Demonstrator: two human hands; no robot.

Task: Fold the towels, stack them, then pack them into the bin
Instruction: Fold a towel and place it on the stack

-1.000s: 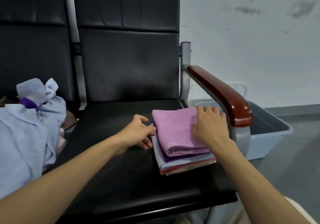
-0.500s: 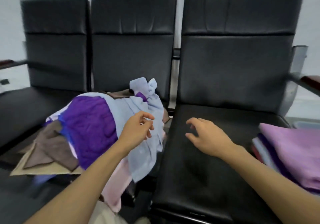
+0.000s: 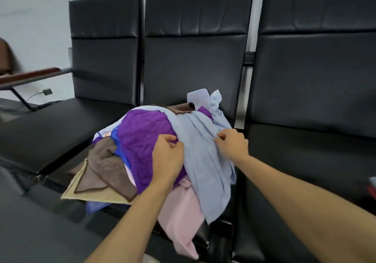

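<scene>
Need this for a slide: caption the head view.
Left hand and right hand grip the light blue towel atop a heap of unfolded towels on a black chair.

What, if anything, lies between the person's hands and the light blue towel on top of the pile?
Nothing visible. The right hand pinches the light blue towel and the left hand grips its edge beside the purple towel. No other cloth covers it where the hands hold.
</scene>
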